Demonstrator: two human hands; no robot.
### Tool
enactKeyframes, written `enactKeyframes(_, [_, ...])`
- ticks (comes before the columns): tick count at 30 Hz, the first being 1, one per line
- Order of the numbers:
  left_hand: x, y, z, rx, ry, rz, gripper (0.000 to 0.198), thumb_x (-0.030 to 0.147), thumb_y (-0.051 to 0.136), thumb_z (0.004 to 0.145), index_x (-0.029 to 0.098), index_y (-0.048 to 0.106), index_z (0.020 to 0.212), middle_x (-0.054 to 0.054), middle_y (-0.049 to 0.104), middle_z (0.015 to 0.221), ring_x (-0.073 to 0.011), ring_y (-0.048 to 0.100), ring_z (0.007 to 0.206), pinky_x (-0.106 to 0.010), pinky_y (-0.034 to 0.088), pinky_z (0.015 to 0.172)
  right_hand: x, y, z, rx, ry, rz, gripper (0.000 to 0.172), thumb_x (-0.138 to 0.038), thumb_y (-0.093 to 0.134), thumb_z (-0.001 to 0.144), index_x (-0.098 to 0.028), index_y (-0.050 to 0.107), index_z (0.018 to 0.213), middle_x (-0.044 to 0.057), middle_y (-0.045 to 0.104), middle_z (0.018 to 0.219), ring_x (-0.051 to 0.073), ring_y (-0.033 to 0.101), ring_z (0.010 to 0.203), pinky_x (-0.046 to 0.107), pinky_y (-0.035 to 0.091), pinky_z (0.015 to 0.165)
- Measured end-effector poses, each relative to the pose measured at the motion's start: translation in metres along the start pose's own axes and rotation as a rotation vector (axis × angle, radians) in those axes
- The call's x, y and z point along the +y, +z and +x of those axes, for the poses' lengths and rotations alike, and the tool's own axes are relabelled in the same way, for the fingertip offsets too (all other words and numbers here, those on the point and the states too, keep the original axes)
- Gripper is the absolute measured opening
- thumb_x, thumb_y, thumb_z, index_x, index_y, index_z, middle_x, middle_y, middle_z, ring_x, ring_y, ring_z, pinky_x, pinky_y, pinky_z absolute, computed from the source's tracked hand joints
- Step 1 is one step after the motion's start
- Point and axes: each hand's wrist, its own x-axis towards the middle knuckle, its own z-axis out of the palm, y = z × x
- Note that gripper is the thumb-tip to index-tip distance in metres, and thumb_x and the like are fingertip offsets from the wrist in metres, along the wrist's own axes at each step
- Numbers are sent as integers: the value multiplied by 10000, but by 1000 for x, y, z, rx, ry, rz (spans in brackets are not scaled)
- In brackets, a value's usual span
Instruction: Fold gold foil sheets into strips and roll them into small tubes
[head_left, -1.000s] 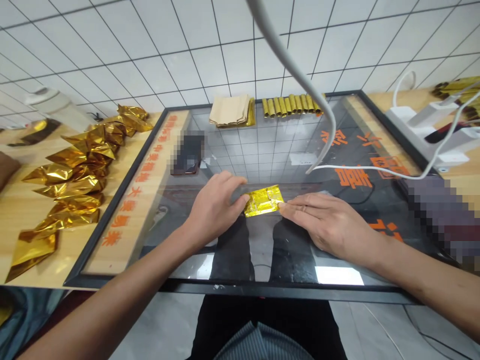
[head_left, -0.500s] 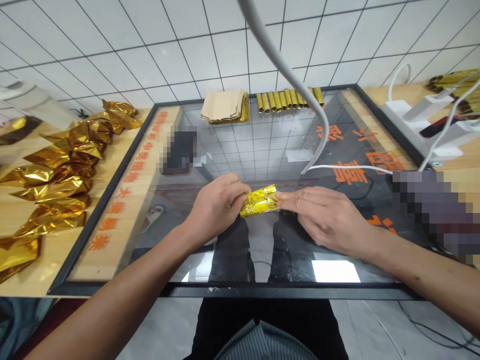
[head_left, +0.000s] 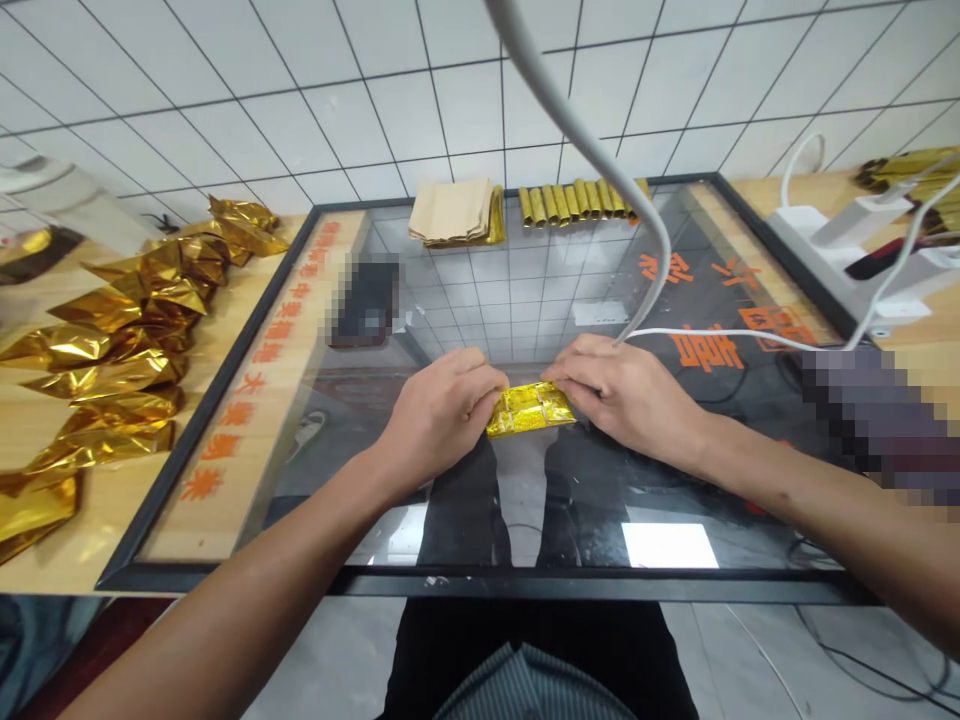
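A small folded piece of gold foil paper (head_left: pixel 534 410) is stretched between my two hands, just above or on the dark glass panel. My left hand (head_left: pixel 448 408) pinches its left end between thumb and curled fingers. At the upper right corner, my right hand (head_left: pixel 626 390) is closed, thumb and fingertips pressed on the foil. Behind lie a stack of tan paper sheets with gold backing (head_left: pixel 452 212) and a row of rolled gold paper tubes (head_left: pixel 576 203).
Folded shiny gold foil shapes (head_left: pixel 127 330) line the left side. A dark phone-like object (head_left: pixel 365 300) lies on the glass (head_left: pixel 465 320). To the right are a white power strip (head_left: pixel 814 255) and another blurred dark object (head_left: pixel 885 410). A thick white cable (head_left: pixel 577 120) hangs in front.
My right hand has moved up and left, its extended finger now drawn back into a pinch on the foil's upper right corner. The foil's right end looks flatter. My left hand keeps its grip.
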Motion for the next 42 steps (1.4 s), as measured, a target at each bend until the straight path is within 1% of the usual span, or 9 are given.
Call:
enactKeyframes(6, [0,-7,-2,-42,21,-2,188,136,562,1036,211,734,1021,-43,698,1002,-218,662,944,-352,502,813,-4,-7,-6,-49,-179,-159,323,-135,500,1102,-160,811,1185,120,781,1122,254,727,972,401,596,841])
enactKeyframes(10, [-1,-14,-4,-107,60,-17,242,160,496,1076,212,730,1047,-54,680,1015,-223,652,970,-361,503,825,-6,-12,-5,-121,-238,-277,307,-122,519,1093,-141,799,1219,131,785,1142,262,720,960,417,583,851])
enactKeyframes(17, [0,-16,-3,-137,7,-135,309,80,468,1006,229,739,1020,-34,648,1012,-185,638,932,-322,496,805,-3,-13,-4,-102,-216,-223,327,-128,502,1100,-174,807,1208,113,780,1155,244,722,977,396,587,872])
enactKeyframes(22, [0,-17,-2,-192,86,-153,296,110,482,1033,244,744,1068,-36,630,1038,-185,630,951,-330,496,842,0,-13,-4,-105,-189,-197,354,-101,493,1081,-189,803,1227,106,783,1199,253,736,1007,418,584,905])
enactKeyframes(28, [6,-17,-3,-213,143,-98,200,143,525,1048,215,707,1006,-56,623,1093,-205,619,965,-359,501,857,-1,-22,-4,-83,34,-83,452,-73,469,1019,-156,750,1363,122,816,1148,271,769,922,427,582,834])
enactKeyframes(32, [13,-15,-2,-204,129,-116,207,134,496,1060,197,674,975,-67,637,1101,-211,630,986,-364,508,872,-6,-34,-4,-104,212,33,293,-105,541,961,-190,780,1108,52,826,910,227,759,769,367,562,736])
enactKeyframes(35, [18,-15,-2,-205,85,-164,226,142,470,1072,202,663,971,-61,643,1051,-200,636,944,-344,505,820,-11,-41,-6,-198,343,157,199,-193,590,983,-226,755,1090,-31,754,695,177,683,562,325,495,570])
enactKeyframes(38, [23,-15,-3,-214,73,-287,226,138,467,1071,214,678,1087,-57,678,1049,-190,659,932,-330,522,814,-16,-42,-7,-262,441,249,190,-312,629,1025,-246,742,1164,-61,733,644,168,672,509,317,481,526])
enactKeyframes(42, [29,-14,-6,-233,116,-388,284,125,469,1066,245,656,1242,-61,744,1145,-208,709,1049,-362,562,925,-15,-37,-7,-176,406,176,160,-316,713,980,-250,747,1121,-40,772,710,188,723,601,338,520,595])
